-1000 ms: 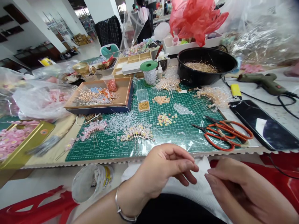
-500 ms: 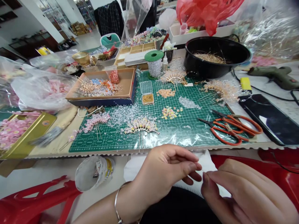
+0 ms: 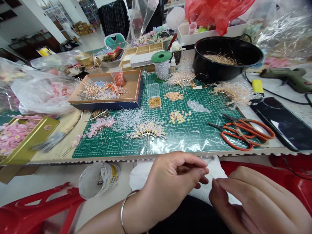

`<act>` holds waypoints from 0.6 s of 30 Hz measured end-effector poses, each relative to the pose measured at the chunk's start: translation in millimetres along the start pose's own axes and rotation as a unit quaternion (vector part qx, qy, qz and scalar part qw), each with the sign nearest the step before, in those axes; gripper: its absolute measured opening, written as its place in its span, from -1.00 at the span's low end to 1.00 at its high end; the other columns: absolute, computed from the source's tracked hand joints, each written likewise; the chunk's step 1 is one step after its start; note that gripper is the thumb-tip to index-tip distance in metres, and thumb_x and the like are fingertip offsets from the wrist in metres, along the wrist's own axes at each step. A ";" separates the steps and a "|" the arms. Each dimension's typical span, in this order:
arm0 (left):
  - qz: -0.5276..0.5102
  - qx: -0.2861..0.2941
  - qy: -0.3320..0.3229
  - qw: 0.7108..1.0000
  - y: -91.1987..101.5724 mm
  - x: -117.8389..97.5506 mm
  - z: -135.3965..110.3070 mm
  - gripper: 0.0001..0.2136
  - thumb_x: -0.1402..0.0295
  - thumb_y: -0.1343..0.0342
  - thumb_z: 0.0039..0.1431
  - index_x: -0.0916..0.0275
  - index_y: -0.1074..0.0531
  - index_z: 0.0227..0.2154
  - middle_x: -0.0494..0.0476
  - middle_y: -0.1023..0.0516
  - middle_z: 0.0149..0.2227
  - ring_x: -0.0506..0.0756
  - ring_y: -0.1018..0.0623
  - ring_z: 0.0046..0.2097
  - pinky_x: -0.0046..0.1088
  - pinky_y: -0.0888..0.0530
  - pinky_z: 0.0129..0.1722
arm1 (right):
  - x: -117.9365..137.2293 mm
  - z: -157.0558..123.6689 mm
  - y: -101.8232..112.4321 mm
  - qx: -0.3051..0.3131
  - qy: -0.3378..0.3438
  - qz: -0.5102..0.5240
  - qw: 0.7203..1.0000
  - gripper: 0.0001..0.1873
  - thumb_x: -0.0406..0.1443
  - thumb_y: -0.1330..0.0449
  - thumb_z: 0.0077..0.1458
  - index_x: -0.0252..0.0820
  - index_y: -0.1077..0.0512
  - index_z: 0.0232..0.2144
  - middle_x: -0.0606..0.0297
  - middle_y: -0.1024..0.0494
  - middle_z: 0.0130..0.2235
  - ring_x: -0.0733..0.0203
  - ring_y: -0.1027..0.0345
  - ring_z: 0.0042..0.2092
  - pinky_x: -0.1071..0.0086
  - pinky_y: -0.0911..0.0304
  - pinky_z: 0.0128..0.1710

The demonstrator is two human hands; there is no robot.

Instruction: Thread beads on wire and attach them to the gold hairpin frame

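My left hand [image 3: 173, 182], with a silver bangle at its wrist, is closed in a pinch in front of the table edge. My right hand [image 3: 255, 198] faces it, thumb and forefinger pressed together, a small gap between the two sets of fingertips. Whatever they pinch is too small to make out. On the green cutting mat [image 3: 117, 146] above them lies a beaded hair comb [image 3: 148, 131] with pink and yellow flowers. Beside it are a pink beaded hairpin [image 3: 100, 126], loose clear beads [image 3: 129, 120] and small yellow-pink pieces [image 3: 179, 117].
Orange-handled scissors [image 3: 243, 131] and a black phone [image 3: 282, 123] lie at the right. Behind stand a black basin [image 3: 226, 73], a spool of beads [image 3: 162, 66] and a shallow box [image 3: 107, 100]. A glue gun [image 3: 287, 78] rests far right; a white bucket [image 3: 91, 185] is below.
My left fingertips have drawn slightly closer together and a little away from my right ones, so the gap between the hands is wider. The things on the table stay put.
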State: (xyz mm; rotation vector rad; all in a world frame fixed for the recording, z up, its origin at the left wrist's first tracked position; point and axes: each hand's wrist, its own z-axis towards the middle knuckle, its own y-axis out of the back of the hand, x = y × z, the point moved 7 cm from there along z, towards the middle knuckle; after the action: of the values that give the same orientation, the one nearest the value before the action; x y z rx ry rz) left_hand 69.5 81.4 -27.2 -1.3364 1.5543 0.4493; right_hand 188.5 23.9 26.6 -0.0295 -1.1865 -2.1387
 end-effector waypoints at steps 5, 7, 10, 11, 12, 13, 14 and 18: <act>-0.079 0.030 0.024 0.996 -6.0 8.0 3.8 -0.88 0.39 -0.41 0.02 0.28 -0.60 -0.39 0.02 -0.59 -0.47 -0.04 -0.57 -0.44 -0.58 -0.51 -0.40 | -3.6 11.1 3.6 -0.013 0.001 0.014 1.000 -0.82 -0.50 -0.17 0.13 -0.11 -0.38 -0.37 0.39 -0.37 -0.59 0.32 -0.22 -0.60 0.37 -0.17 -0.58; -0.120 0.045 0.029 0.991 -8.4 11.0 5.1 -0.85 0.39 -0.44 -0.02 0.29 -0.60 -0.40 0.01 -0.60 -0.46 -0.06 -0.56 -0.46 -0.58 -0.52 -0.41 | -6.9 13.9 0.3 -0.001 0.005 0.024 1.000 -0.77 -0.48 -0.13 0.15 -0.09 -0.36 -0.48 0.40 -0.31 -0.63 0.34 -0.15 -0.65 0.36 -0.08 -0.64; -0.167 0.060 0.043 0.983 -10.2 15.2 5.5 -0.86 0.42 -0.45 -0.03 0.30 -0.62 -0.40 0.02 -0.62 -0.45 -0.05 -0.60 -0.42 -0.59 -0.53 -0.39 | -19.7 9.8 -8.8 0.031 -0.044 0.053 0.997 -0.76 -0.44 -0.11 0.20 -0.10 -0.36 -0.50 0.37 -0.35 -0.61 0.31 -0.23 -0.61 0.39 -0.11 -0.63; -0.176 0.066 0.051 0.981 -10.7 16.6 5.2 -0.86 0.43 -0.45 -0.03 0.30 -0.62 -0.40 0.03 -0.63 -0.44 -0.04 -0.61 -0.42 -0.58 -0.54 -0.39 | -23.6 7.6 -10.9 0.037 -0.063 0.068 0.995 -0.76 -0.42 -0.11 0.22 -0.10 -0.36 -0.49 0.37 -0.36 -0.60 0.31 -0.26 -0.59 0.40 -0.13 -0.62; -0.184 0.070 0.060 0.979 -11.1 17.8 4.8 -0.86 0.44 -0.45 -0.02 0.31 -0.62 -0.40 0.04 -0.63 -0.45 -0.04 -0.61 -0.42 -0.57 -0.54 -0.40 | -26.2 6.1 -12.2 0.042 -0.077 0.083 0.993 -0.76 -0.41 -0.11 0.23 -0.10 -0.36 -0.49 0.37 -0.37 -0.59 0.31 -0.28 -0.57 0.41 -0.14 -0.61; -0.189 0.074 0.067 0.977 -11.3 18.8 4.6 -0.87 0.44 -0.45 -0.02 0.31 -0.62 -0.40 0.04 -0.63 -0.46 -0.04 -0.61 -0.43 -0.57 -0.54 -0.41 | -27.2 5.7 -13.0 0.047 -0.084 0.096 0.991 -0.75 -0.41 -0.11 0.23 -0.10 -0.35 -0.50 0.37 -0.38 -0.59 0.31 -0.29 -0.57 0.43 -0.14 -0.62; -0.193 0.077 0.075 0.975 -11.4 19.7 4.4 -0.87 0.43 -0.45 -0.02 0.31 -0.62 -0.42 0.04 -0.63 -0.46 -0.04 -0.60 -0.45 -0.57 -0.53 -0.42 | -26.5 6.7 -12.6 0.050 -0.083 0.107 0.990 -0.75 -0.42 -0.11 0.22 -0.10 -0.34 -0.50 0.38 -0.38 -0.59 0.32 -0.30 -0.57 0.45 -0.15 -0.63; -0.197 0.096 0.111 0.969 -12.2 25.3 5.3 -0.82 0.40 -0.49 -0.10 0.31 -0.60 -0.47 0.07 -0.64 -0.47 -0.01 -0.61 -0.48 -0.56 -0.52 -0.46 | -18.8 16.1 -4.2 0.046 -0.057 0.131 0.989 -0.77 -0.47 -0.12 0.17 -0.11 -0.34 -0.49 0.42 -0.38 -0.61 0.38 -0.29 -0.61 0.52 -0.20 -0.63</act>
State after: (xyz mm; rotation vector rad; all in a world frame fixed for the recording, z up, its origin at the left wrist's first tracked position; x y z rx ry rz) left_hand 85.4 68.4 -47.1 -1.5340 1.4183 -0.0992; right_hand 195.8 48.0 26.7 -0.2563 -1.2712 -1.8704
